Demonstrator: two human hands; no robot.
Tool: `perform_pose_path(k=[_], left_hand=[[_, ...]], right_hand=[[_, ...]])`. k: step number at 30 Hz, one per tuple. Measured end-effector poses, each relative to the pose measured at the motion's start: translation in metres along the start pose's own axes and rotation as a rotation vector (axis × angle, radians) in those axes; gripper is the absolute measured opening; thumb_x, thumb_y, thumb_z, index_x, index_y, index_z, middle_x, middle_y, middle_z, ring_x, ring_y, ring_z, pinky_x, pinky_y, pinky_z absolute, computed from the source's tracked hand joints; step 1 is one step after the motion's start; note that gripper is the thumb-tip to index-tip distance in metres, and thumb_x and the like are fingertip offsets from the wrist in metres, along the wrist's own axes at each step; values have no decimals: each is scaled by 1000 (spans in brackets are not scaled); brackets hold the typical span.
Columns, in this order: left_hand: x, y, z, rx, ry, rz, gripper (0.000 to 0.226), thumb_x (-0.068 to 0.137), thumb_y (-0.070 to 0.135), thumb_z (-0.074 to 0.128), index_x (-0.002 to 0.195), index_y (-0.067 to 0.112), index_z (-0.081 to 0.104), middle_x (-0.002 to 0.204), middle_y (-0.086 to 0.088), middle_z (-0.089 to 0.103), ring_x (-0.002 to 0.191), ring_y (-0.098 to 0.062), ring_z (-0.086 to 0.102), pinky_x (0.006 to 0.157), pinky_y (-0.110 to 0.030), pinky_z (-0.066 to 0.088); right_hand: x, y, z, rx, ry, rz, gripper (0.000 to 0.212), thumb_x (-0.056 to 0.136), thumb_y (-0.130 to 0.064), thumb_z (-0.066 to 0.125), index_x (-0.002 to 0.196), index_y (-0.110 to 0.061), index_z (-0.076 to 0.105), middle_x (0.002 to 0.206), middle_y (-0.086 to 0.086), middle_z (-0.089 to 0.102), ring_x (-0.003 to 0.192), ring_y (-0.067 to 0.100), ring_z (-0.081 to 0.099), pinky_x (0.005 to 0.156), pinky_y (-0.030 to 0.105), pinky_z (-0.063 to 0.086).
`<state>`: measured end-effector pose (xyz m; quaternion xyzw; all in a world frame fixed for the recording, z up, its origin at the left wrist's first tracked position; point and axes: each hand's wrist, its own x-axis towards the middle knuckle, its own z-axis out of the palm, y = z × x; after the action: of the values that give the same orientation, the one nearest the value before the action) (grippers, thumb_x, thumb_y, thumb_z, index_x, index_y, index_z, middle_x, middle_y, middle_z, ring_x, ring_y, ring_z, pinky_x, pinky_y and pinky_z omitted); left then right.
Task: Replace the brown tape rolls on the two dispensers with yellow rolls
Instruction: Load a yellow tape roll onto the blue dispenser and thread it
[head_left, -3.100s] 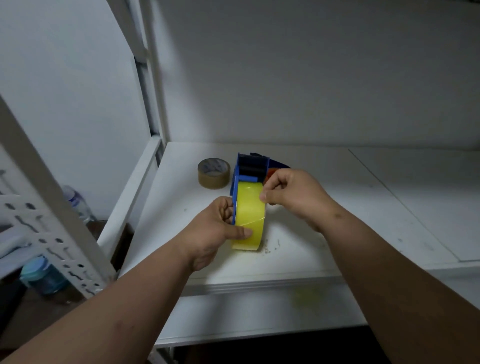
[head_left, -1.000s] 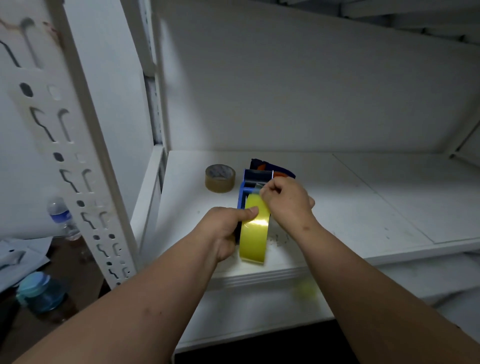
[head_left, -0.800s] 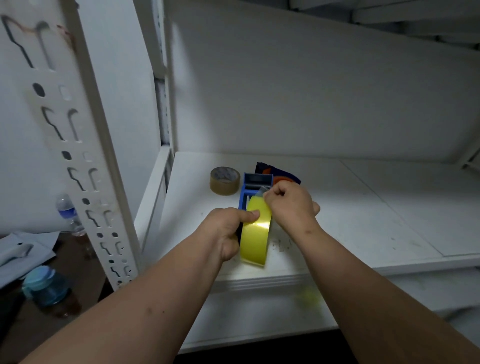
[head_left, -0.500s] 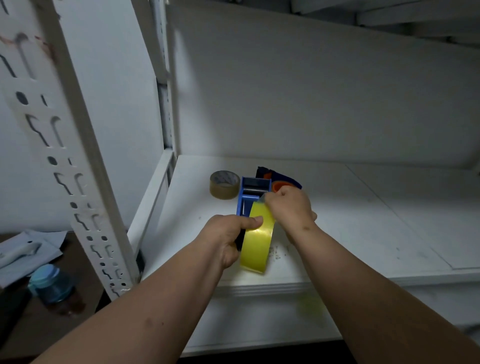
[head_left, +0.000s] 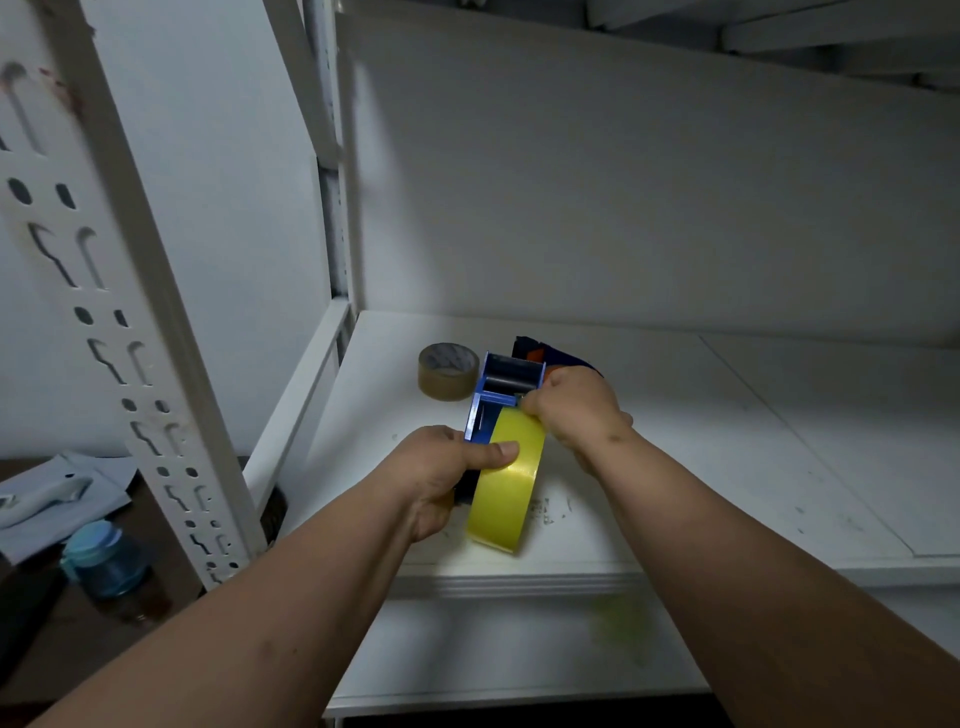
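Brown tape roll (head_left: 448, 371): flat on white shelf (head_left: 727, 447), behind. Blue plastic dispenser (head_left: 501, 395) bearing glossy yellow tape roll (head_left: 506, 488): upright at shelf front. Left hand (head_left: 441, 480): grip curled round dispenser, thumb on yellow roll. Right hand (head_left: 582, 410): grip pinching tape end at roll's top.

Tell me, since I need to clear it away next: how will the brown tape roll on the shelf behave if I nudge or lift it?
The brown tape roll lies flat on the shelf, so a nudge should slide it rather than roll it. Set on edge, its round shape would probably roll. It looks like a stiff ring with an open core, likely light and easy to pinch through the hole.
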<state>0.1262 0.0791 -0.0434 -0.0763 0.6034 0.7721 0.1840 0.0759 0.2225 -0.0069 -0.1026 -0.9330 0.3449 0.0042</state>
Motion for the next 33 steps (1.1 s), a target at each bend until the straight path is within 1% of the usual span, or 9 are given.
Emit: perform_pose_path(k=[4, 9, 13, 17, 21, 24, 27, 29, 33], left_hand=[[3, -1, 2, 32, -35, 33, 20, 79, 12, 76, 70, 9, 59, 51, 0, 67, 41, -9, 61, 40, -16, 44], [8, 7, -11, 309, 18, 65, 41, 69, 42, 81, 81, 10, 58, 78, -11, 64, 71, -20, 56, 67, -32, 42], [12, 15, -18, 421, 35, 74, 44, 70, 49, 79, 72, 16, 50, 75, -9, 58, 72, -20, 52, 68, -29, 41], [16, 10, -24, 296, -57, 9, 42, 81, 45, 70, 93, 5, 68, 97, -14, 74, 89, -21, 65, 81, -26, 47], [18, 3, -25, 142, -76, -19, 59, 82, 45, 67, 117, -3, 66, 115, -17, 71, 105, -26, 65, 91, -28, 48], [20, 2, -24, 160, -151, -5, 52, 72, 42, 74, 107, 4, 70, 105, -12, 74, 98, -22, 67, 84, -25, 52], [23, 1, -24, 213, -225, 0, 19, 75, 20, 78, 91, 11, 73, 90, -6, 76, 83, -14, 71, 67, -16, 53], [24, 2, -24, 253, -221, 19, 9, 76, 22, 78, 81, 15, 75, 86, -4, 77, 79, -13, 71, 69, -19, 53], [24, 5, -23, 410, -104, 105, 41, 75, 55, 71, 62, 16, 69, 77, -10, 75, 75, -18, 69, 84, -33, 52]], right_hand=[[-1, 0, 1, -196, 115, -90, 18, 78, -24, 53, 61, -18, 48, 68, -2, 57, 79, 24, 60, 73, 36, 27], [0, 7, 4, -318, 278, -336, 31, 86, -28, 53, 56, -26, 43, 83, -6, 55, 87, 20, 53, 78, 36, 19], [2, 4, 4, -329, 338, -431, 23, 85, -31, 58, 63, -31, 52, 83, -10, 48, 94, 19, 51, 76, 32, 11], [-1, 2, 12, -322, 418, -504, 15, 86, -30, 58, 71, -29, 60, 86, -8, 53, 92, 19, 52, 74, 29, 8], [-3, 0, 20, -338, 531, -541, 14, 86, -28, 57, 75, -24, 64, 87, -3, 58, 89, 22, 53, 77, 31, 12], [-2, 0, 20, -340, 553, -557, 14, 86, -28, 57, 76, -22, 65, 87, -1, 59, 90, 23, 53, 78, 32, 13], [2, 0, 16, -363, 514, -598, 13, 85, -29, 59, 77, -22, 66, 89, -1, 58, 93, 23, 51, 81, 34, 16], [4, -3, 12, -358, 476, -605, 13, 85, -30, 59, 77, -23, 66, 92, -2, 58, 97, 23, 50, 84, 35, 17], [7, -21, -5, -287, 533, -614, 11, 82, -30, 61, 76, -23, 67, 93, 0, 58, 98, 25, 51, 76, 32, 13]])
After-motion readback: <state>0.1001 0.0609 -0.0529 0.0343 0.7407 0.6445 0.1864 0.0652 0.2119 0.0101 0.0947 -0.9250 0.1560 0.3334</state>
